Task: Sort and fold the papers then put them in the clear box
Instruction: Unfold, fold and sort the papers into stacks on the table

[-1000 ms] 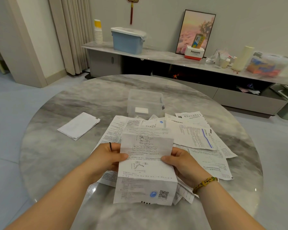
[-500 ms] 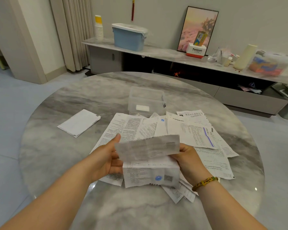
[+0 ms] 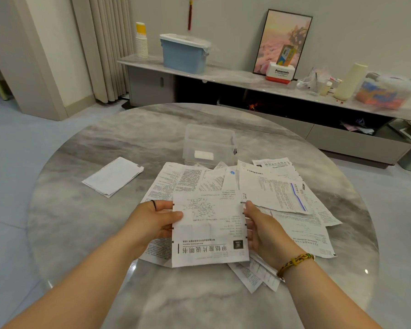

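A printed leaflet [image 3: 209, 229], folded in half, is held flat above the pile between both hands. My left hand [image 3: 156, 222] pinches its left edge, thumb on top. My right hand [image 3: 259, 226] grips its right edge. Beneath and behind it lies a spread of loose printed papers [image 3: 278, 193] on the round marble table [image 3: 81, 210]. The clear box [image 3: 209, 146] stands just behind the pile, with a small white piece inside. A folded white paper stack [image 3: 113, 175] lies apart to the left.
Behind the table runs a long low cabinet [image 3: 247, 81] with a blue lidded bin [image 3: 184, 53], stacked paper cups [image 3: 141, 41], a framed picture [image 3: 282, 41] and clutter. The table's near edge is close to my arms.
The tall unfolded leaflet has been folded over on itself: its top half came down toward me, and it is now a half-size sheet held by both edges.
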`<state>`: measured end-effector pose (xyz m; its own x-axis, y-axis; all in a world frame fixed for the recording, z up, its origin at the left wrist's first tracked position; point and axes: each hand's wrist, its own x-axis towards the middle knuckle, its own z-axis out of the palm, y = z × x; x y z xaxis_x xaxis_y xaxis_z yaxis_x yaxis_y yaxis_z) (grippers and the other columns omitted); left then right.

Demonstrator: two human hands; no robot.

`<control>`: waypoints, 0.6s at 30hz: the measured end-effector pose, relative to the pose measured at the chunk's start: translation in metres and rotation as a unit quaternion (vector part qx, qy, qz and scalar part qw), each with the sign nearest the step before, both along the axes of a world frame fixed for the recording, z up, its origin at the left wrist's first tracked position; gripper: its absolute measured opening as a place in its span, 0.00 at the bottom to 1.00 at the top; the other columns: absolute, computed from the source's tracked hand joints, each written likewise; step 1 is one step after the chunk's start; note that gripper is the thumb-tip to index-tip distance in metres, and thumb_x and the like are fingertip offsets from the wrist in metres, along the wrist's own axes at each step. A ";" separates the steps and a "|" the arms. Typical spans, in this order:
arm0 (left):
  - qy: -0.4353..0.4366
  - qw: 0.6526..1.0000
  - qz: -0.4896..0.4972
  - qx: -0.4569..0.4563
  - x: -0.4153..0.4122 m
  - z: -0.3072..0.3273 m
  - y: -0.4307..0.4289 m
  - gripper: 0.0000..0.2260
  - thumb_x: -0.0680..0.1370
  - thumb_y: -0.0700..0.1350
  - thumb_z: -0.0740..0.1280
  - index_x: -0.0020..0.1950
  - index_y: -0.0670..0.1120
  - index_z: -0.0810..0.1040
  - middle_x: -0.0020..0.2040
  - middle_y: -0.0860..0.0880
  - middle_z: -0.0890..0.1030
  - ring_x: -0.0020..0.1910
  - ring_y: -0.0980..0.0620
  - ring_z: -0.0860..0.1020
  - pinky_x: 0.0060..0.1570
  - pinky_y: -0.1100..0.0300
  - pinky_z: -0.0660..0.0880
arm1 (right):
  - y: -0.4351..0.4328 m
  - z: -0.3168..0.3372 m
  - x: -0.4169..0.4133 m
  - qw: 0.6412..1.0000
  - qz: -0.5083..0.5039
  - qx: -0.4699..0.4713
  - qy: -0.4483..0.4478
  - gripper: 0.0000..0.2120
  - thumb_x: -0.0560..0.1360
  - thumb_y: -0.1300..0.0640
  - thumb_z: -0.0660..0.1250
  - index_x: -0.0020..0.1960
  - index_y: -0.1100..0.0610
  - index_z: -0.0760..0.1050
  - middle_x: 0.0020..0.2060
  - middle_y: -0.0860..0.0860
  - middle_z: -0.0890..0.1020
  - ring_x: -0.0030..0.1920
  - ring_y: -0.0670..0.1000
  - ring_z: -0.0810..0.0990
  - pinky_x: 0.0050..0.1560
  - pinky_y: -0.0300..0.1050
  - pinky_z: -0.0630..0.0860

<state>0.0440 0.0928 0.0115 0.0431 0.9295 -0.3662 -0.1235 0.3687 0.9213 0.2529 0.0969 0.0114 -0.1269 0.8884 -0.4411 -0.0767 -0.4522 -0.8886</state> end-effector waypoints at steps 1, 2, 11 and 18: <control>-0.003 1.000 0.014 0.007 -0.001 0.001 0.001 0.06 0.74 0.31 0.65 0.45 0.41 0.77 0.29 0.51 0.83 0.26 0.57 0.81 0.25 0.66 0.76 | -0.001 0.000 0.000 1.000 0.024 0.003 -0.015 0.13 0.79 0.52 0.56 0.48 0.57 0.77 0.40 0.53 0.83 0.38 0.51 0.81 0.36 0.43 0.77; -0.006 1.000 0.024 0.013 -0.001 0.001 0.001 0.06 0.74 0.31 0.65 0.45 0.41 0.76 0.29 0.52 0.83 0.26 0.57 0.81 0.25 0.66 0.76 | -0.002 0.000 0.000 0.998 0.048 0.009 -0.028 0.11 0.78 0.54 0.58 0.47 0.58 0.77 0.39 0.53 0.83 0.37 0.50 0.82 0.34 0.41 0.78; 0.060 0.995 -0.083 -0.007 -0.002 -0.001 -0.003 0.07 0.74 0.34 0.66 0.44 0.44 0.80 0.32 0.52 0.84 0.29 0.56 0.82 0.26 0.66 0.76 | -0.005 0.001 -0.002 0.998 0.047 0.042 -0.008 0.09 0.75 0.69 0.60 0.45 0.60 0.78 0.32 0.49 0.85 0.31 0.46 0.83 0.29 0.37 0.78; 0.039 0.996 -0.079 -0.005 -0.002 0.000 -0.002 0.08 0.75 0.33 0.64 0.44 0.45 0.79 0.32 0.51 0.84 0.29 0.56 0.82 0.25 0.65 0.76 | -0.005 0.004 -0.001 0.998 0.052 0.034 -0.006 0.12 0.77 0.67 0.57 0.45 0.58 0.77 0.30 0.53 0.83 0.24 0.48 0.79 0.18 0.36 0.71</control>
